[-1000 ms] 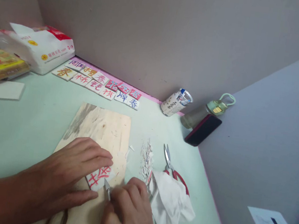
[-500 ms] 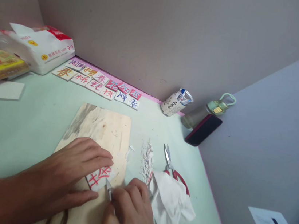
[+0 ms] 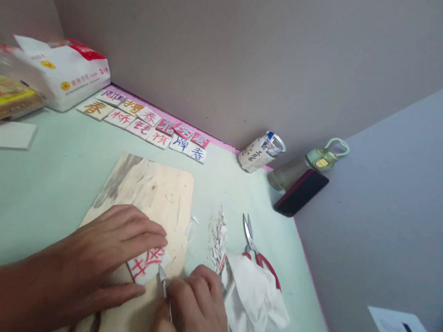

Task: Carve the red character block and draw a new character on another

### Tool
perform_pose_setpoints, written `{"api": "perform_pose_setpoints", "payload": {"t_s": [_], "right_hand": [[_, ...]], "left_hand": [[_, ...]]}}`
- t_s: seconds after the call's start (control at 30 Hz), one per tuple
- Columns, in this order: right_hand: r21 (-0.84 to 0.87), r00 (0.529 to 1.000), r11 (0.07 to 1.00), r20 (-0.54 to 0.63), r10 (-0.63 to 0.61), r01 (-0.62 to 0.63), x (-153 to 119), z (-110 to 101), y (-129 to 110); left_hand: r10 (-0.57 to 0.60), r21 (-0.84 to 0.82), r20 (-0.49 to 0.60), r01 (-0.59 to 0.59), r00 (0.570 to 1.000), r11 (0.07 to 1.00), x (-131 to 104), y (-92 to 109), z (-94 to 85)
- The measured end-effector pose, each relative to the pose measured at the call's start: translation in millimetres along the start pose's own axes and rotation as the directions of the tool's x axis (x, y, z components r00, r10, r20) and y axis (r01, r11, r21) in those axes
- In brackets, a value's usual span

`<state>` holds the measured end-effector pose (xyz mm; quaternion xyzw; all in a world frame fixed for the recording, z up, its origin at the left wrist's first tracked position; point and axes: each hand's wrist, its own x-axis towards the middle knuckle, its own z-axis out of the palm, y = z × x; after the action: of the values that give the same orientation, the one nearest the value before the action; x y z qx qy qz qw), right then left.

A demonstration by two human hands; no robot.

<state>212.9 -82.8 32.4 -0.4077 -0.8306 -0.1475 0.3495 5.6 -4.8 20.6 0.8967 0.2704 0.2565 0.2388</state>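
- White tile with red character (image 3: 146,263): on wooden board (image 3: 152,192), partly carved, pinned flat by left hand (image 3: 105,259).
- Craft knife (image 3: 164,288): gripped in right hand (image 3: 193,317), tip at tile's edge.
- Shavings (image 3: 217,236), scissors (image 3: 254,246): right of board.
- Finished tiles (image 3: 149,121): beyond board.

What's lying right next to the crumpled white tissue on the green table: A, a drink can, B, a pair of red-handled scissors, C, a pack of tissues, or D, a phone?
B: the red-handled scissors lie on the green table with their handles against the crumpled white tissue; nothing else listed is near it.
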Motion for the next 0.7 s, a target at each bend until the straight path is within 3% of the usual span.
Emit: {"api": "perform_pose_setpoints", "payload": {"t_s": [0.2,0.4,0.57,0.7], "right_hand": [[-0.02,1.0,1.0,-0.022,0.005,-0.005,3,0,-1],[-0.004,0.995,1.0,0.099,0.031,-0.031,-2,-13,14],[0.108,0.999,0.994,0.031,0.011,-0.014,-9,-10,16],[0.125,0.998,0.992,0.055,-0.033,0.026,-7,-7,12]], "left_hand": [[0.014,-0.009,0.003,-0.014,1.0,1.0,-1,-2,0.1],[0.027,-0.012,0.016,-0.026,1.0,1.0,0,-4,0.8],[0.019,-0.03,-0.014,-0.019,1.0,0.999,-2,-5,3.0],[0.035,-0.028,-0.004,-0.035,0.999,0.999,-3,-6,4.6]]}}
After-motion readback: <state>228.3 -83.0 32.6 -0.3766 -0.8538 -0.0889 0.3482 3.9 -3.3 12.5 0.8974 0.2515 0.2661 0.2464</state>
